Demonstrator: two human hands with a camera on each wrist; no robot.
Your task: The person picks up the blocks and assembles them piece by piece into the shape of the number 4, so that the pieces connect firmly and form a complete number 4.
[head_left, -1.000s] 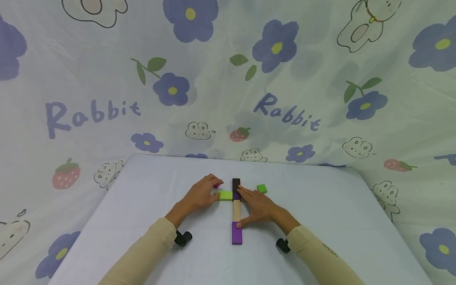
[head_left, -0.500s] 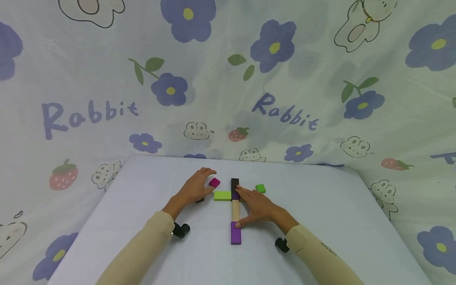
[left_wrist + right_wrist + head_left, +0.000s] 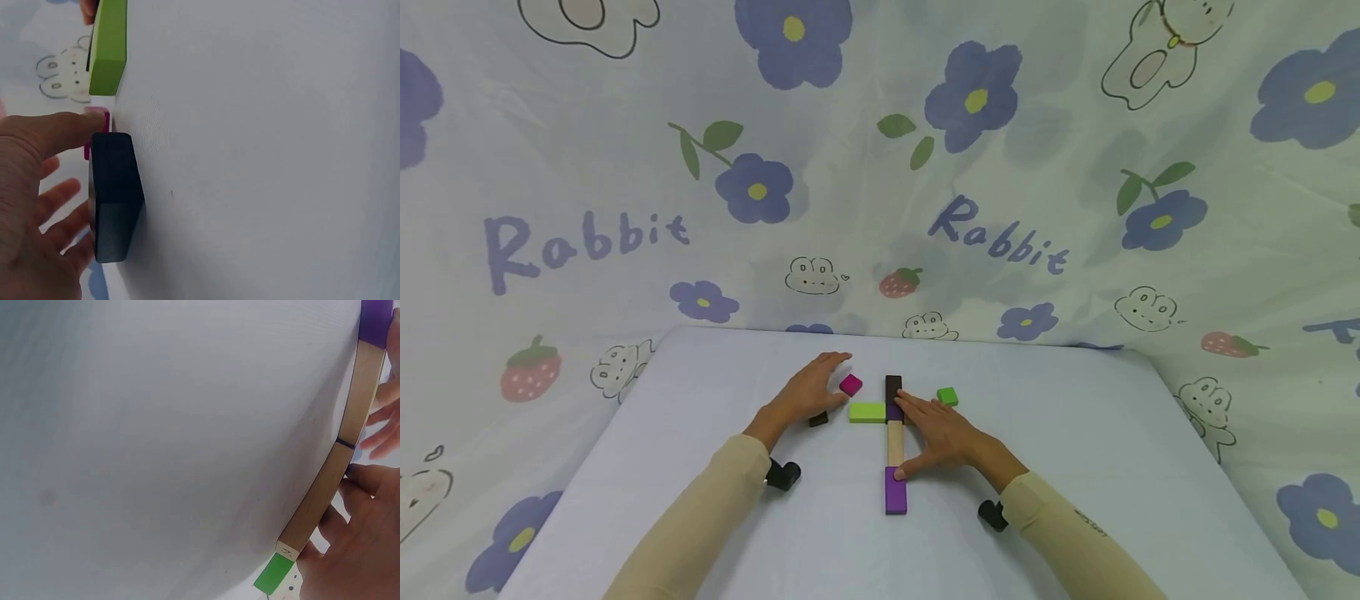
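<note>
Magenta cube (image 3: 851, 384) on the worktop (image 3: 1075, 450), just beyond the lime block (image 3: 867, 412).
Left hand (image 3: 807, 392) has a loose grip, thumb and fingers spread about the cube; a black block (image 3: 818, 419) lies left of the lime block. Right of the lime block, the right hand (image 3: 946, 435), its grip spread and unclenched, touches a purple block (image 3: 896, 495) with its thumb.
</note>
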